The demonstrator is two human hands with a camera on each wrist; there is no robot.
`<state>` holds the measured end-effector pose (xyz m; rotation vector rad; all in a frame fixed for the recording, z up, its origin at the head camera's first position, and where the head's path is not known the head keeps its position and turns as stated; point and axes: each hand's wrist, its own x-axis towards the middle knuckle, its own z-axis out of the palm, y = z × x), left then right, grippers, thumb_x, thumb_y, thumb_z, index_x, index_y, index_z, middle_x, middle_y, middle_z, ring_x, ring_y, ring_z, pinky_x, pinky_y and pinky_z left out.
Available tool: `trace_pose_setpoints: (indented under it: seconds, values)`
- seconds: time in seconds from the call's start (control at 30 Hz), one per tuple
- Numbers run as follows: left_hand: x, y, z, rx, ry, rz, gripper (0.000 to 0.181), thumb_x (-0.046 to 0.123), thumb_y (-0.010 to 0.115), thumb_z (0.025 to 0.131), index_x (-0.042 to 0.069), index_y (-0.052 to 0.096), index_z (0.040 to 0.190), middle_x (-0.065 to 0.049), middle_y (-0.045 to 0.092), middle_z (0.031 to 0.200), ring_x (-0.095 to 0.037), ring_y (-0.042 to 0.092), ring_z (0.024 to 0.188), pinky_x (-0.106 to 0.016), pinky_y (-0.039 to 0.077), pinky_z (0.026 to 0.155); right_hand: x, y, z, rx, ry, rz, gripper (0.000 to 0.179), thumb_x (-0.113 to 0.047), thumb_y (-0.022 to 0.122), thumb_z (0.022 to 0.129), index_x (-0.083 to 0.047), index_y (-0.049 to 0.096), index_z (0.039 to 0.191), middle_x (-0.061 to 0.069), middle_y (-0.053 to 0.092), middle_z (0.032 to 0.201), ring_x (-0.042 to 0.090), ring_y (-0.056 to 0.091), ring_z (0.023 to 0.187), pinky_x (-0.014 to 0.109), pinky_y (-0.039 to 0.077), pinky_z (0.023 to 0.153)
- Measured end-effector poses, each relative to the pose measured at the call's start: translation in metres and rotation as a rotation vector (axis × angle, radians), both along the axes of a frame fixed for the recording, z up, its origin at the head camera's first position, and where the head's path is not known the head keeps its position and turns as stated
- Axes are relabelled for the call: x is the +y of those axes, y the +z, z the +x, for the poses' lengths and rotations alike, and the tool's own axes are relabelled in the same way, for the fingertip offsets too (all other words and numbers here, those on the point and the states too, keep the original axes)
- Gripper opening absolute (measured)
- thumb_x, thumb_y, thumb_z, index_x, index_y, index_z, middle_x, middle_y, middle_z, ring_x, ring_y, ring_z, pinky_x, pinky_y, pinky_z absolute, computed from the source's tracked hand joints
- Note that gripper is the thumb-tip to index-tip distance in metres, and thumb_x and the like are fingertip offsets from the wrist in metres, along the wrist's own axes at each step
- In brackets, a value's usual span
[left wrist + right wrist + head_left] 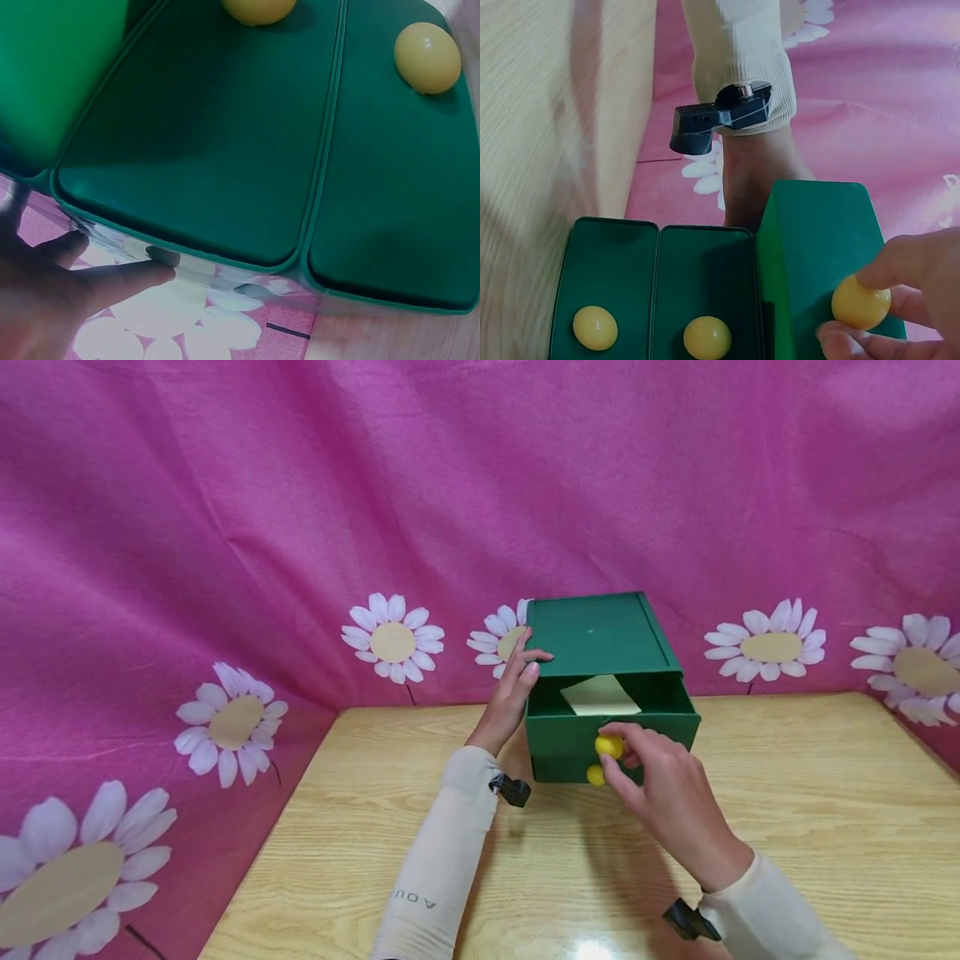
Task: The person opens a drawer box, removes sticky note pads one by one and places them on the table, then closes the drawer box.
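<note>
A green box of three stacked drawers [592, 635] stands towards the back of the table. Its top drawer [558, 731] is pulled partway out, and a pale sheet of paper [600, 695] shows inside, tilted. Thumb and fingers of my right hand [663, 785] pinch that drawer's round yellow knob [861, 302]. My left hand [510, 697] rests against the box's left side, fingers extended, with a fingertip over the top edge. In the right wrist view the two lower drawers are closed, each with its own yellow knob [707, 337].
The wooden table [360, 827] reaches back to a pink cloth [420, 510] printed with white daisies, which hangs behind and along the left. Black wrist mounts [690, 920] stick out from both pale sleeves.
</note>
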<state>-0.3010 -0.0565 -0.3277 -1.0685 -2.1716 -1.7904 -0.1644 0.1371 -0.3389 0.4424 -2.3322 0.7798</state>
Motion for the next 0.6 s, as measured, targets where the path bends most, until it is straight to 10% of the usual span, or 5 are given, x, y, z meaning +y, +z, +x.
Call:
trace_pose_setpoints:
  seconds: [0.6]
  values:
    - [0.001, -0.001, -0.003, 0.017, 0.005, 0.010, 0.036, 0.022, 0.034, 0.103, 0.001, 0.049, 0.128, -0.012, 0.008, 0.161, -0.024, 0.006, 0.147, -0.054, 0.018, 0.113, 0.000, 0.000, 0.014, 0.021, 0.005, 0.040, 0.029, -0.011, 0.074, 0.081, -0.009, 0.066, 0.108, -0.001, 0.066, 0.087, 0.012, 0.060, 0.072, 0.033, 0.053, 0.063]
